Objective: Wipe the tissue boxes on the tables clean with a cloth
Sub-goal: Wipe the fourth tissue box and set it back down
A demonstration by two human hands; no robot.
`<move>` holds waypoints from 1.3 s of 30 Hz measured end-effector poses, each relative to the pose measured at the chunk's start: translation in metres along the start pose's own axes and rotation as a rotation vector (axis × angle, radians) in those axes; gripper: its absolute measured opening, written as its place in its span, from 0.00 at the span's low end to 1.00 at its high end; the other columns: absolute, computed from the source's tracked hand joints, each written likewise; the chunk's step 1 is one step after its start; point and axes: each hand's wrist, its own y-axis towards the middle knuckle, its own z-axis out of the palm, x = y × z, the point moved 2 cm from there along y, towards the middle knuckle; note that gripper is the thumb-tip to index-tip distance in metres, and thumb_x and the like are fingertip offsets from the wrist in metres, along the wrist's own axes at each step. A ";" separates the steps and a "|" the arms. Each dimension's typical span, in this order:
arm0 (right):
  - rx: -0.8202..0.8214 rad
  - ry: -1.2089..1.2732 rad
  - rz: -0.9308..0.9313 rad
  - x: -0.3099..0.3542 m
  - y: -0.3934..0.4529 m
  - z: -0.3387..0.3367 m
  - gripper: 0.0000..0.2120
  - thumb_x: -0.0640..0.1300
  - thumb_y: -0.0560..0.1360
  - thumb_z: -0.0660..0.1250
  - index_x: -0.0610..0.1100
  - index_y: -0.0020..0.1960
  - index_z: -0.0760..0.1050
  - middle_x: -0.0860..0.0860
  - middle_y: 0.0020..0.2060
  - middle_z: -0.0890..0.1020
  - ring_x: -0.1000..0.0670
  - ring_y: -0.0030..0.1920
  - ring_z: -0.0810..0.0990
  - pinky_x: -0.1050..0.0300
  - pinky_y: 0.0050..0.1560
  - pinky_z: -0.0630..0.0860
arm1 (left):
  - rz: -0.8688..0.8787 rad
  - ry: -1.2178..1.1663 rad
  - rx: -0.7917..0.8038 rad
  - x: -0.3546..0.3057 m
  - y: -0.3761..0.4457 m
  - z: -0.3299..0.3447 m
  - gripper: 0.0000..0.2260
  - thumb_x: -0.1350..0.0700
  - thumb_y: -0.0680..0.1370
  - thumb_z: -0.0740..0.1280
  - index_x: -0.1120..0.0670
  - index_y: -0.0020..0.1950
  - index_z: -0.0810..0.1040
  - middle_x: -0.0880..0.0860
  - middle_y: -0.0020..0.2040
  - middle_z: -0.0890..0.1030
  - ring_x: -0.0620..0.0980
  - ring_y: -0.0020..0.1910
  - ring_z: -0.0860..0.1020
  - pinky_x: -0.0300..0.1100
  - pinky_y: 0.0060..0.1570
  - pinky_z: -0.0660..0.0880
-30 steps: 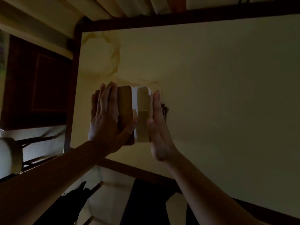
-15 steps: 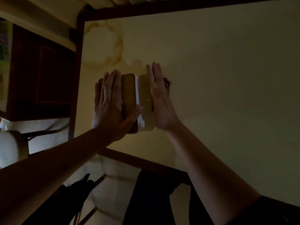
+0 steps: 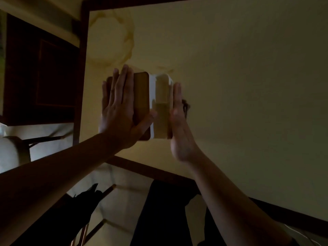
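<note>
Tissue box (image 3: pixel 152 105): rounded-corner rectangular block, smooth brown lid, white body with a tan side panel; stands near the left edge of the table (image 3: pixel 239 86), a smooth pale yellow top framed in dark wood. Left hand (image 3: pixel 119 110): flat and unclenched, palm pressed on the lid, thumb across its near edge. Right hand (image 3: pixel 179 125): fingers straight, flat against the right side. Cloth indistinct in the dim light. Dark cabinet (image 3: pixel 40 68) at far left.
</note>
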 end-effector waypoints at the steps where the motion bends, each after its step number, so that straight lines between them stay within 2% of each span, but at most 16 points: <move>1: -0.005 -0.010 -0.004 0.002 0.012 -0.003 0.32 0.60 0.87 0.44 0.49 0.85 0.38 0.46 0.86 0.44 0.44 0.85 0.42 0.31 0.82 0.47 | 0.004 -0.002 0.002 0.000 0.000 0.000 0.47 0.29 0.79 0.54 0.61 0.85 0.46 0.58 0.86 0.48 0.57 0.85 0.43 0.63 0.81 0.43; 6: -0.086 -0.155 -0.108 0.022 0.060 -0.012 0.21 0.53 0.88 0.41 0.63 0.78 0.39 0.48 0.85 0.43 0.47 0.85 0.38 0.35 0.83 0.42 | 0.007 0.000 -0.005 -0.001 -0.001 0.000 0.46 0.32 0.79 0.57 0.61 0.85 0.46 0.58 0.86 0.48 0.57 0.85 0.43 0.63 0.81 0.43; 9: -0.097 -0.197 -0.126 0.023 0.058 -0.014 0.22 0.50 0.89 0.44 0.68 0.77 0.42 0.55 0.83 0.43 0.51 0.85 0.39 0.40 0.84 0.42 | 0.004 0.000 -0.014 -0.002 -0.001 0.000 0.46 0.32 0.79 0.57 0.61 0.85 0.47 0.58 0.86 0.48 0.56 0.85 0.44 0.63 0.81 0.43; 11: -0.100 -0.236 -0.109 0.015 0.041 -0.012 0.26 0.47 0.89 0.48 0.59 0.83 0.42 0.51 0.85 0.42 0.52 0.85 0.40 0.44 0.85 0.43 | 0.005 -0.002 -0.016 -0.002 -0.001 0.000 0.46 0.31 0.79 0.56 0.61 0.85 0.47 0.58 0.86 0.49 0.57 0.85 0.44 0.63 0.81 0.43; 13: -0.074 -0.154 -0.069 0.009 0.018 -0.008 0.28 0.47 0.89 0.46 0.46 0.85 0.42 0.48 0.86 0.43 0.50 0.85 0.40 0.37 0.84 0.45 | 0.005 -0.001 -0.015 -0.002 0.000 0.000 0.46 0.31 0.80 0.56 0.61 0.85 0.47 0.58 0.86 0.49 0.57 0.85 0.44 0.62 0.81 0.43; 15: -0.038 -0.061 -0.049 0.005 -0.007 -0.001 0.28 0.47 0.88 0.44 0.44 0.85 0.40 0.49 0.86 0.42 0.47 0.85 0.40 0.32 0.83 0.47 | 0.004 0.000 -0.010 -0.002 0.000 0.000 0.46 0.31 0.79 0.56 0.61 0.85 0.47 0.58 0.86 0.49 0.57 0.85 0.44 0.63 0.81 0.43; 19: -0.003 -0.041 -0.028 -0.002 -0.042 0.004 0.30 0.40 0.85 0.45 0.46 0.85 0.38 0.48 0.86 0.40 0.44 0.85 0.38 0.30 0.82 0.44 | 0.033 0.005 -0.004 -0.002 0.000 0.000 0.47 0.31 0.79 0.58 0.61 0.85 0.48 0.58 0.85 0.49 0.57 0.85 0.44 0.63 0.81 0.44; 23: 0.011 0.012 -0.039 -0.003 -0.023 0.002 0.29 0.55 0.87 0.44 0.53 0.84 0.37 0.47 0.86 0.41 0.43 0.85 0.38 0.29 0.82 0.43 | 0.047 0.025 -0.011 -0.001 0.001 0.000 0.46 0.31 0.79 0.57 0.62 0.85 0.48 0.59 0.85 0.50 0.58 0.85 0.45 0.64 0.81 0.45; 26: 0.029 -0.007 -0.069 -0.003 0.014 -0.004 0.27 0.66 0.86 0.43 0.67 0.82 0.39 0.46 0.86 0.44 0.42 0.85 0.41 0.30 0.82 0.45 | 0.048 0.026 -0.003 -0.001 0.001 0.000 0.46 0.31 0.79 0.57 0.62 0.85 0.48 0.59 0.85 0.50 0.58 0.85 0.45 0.64 0.81 0.45; 27: 0.006 -0.036 -0.050 0.001 0.026 -0.008 0.27 0.69 0.85 0.43 0.70 0.81 0.40 0.47 0.86 0.45 0.45 0.86 0.42 0.34 0.83 0.45 | 0.048 0.023 0.000 -0.001 0.001 -0.001 0.46 0.31 0.79 0.57 0.62 0.85 0.48 0.59 0.85 0.50 0.58 0.85 0.45 0.64 0.81 0.45; 29: -0.049 -0.110 0.011 0.013 0.047 -0.016 0.31 0.75 0.80 0.42 0.68 0.80 0.42 0.53 0.85 0.45 0.54 0.85 0.42 0.46 0.85 0.44 | 0.049 0.023 0.003 -0.001 0.000 -0.001 0.47 0.29 0.79 0.55 0.61 0.85 0.48 0.59 0.85 0.50 0.58 0.85 0.45 0.64 0.81 0.45; 31: -0.049 -0.088 -0.025 0.025 0.064 -0.018 0.33 0.77 0.79 0.42 0.71 0.80 0.39 0.52 0.86 0.43 0.52 0.85 0.39 0.40 0.84 0.42 | 0.046 0.028 0.000 -0.002 0.000 -0.002 0.47 0.28 0.79 0.54 0.61 0.85 0.48 0.59 0.85 0.50 0.58 0.85 0.45 0.64 0.81 0.45; 33: -0.030 -0.088 -0.087 0.029 0.072 -0.017 0.26 0.73 0.81 0.42 0.73 0.76 0.38 0.47 0.85 0.39 0.46 0.85 0.36 0.34 0.83 0.41 | 0.040 0.022 -0.006 -0.003 0.000 -0.002 0.47 0.29 0.79 0.55 0.61 0.85 0.48 0.58 0.85 0.50 0.58 0.85 0.45 0.63 0.81 0.44; 35: -0.041 -0.141 -0.115 0.022 0.066 -0.016 0.25 0.66 0.85 0.41 0.69 0.78 0.35 0.46 0.85 0.39 0.45 0.84 0.35 0.33 0.83 0.41 | 0.027 0.012 -0.010 -0.004 -0.001 -0.002 0.45 0.32 0.79 0.58 0.60 0.85 0.48 0.58 0.85 0.50 0.57 0.85 0.45 0.63 0.81 0.44; 38: -0.067 -0.173 -0.144 0.005 0.037 -0.010 0.27 0.53 0.89 0.41 0.45 0.85 0.39 0.42 0.85 0.42 0.42 0.85 0.38 0.31 0.82 0.44 | 0.025 0.013 -0.020 -0.004 -0.002 -0.001 0.44 0.34 0.80 0.58 0.60 0.85 0.48 0.58 0.86 0.50 0.57 0.85 0.45 0.63 0.81 0.44; 39: -0.054 -0.138 -0.113 0.001 0.023 -0.006 0.28 0.50 0.88 0.41 0.42 0.85 0.40 0.42 0.85 0.43 0.42 0.85 0.39 0.30 0.82 0.45 | 0.024 0.010 -0.021 -0.004 -0.002 -0.001 0.44 0.33 0.80 0.58 0.61 0.85 0.48 0.58 0.85 0.50 0.57 0.85 0.45 0.62 0.81 0.44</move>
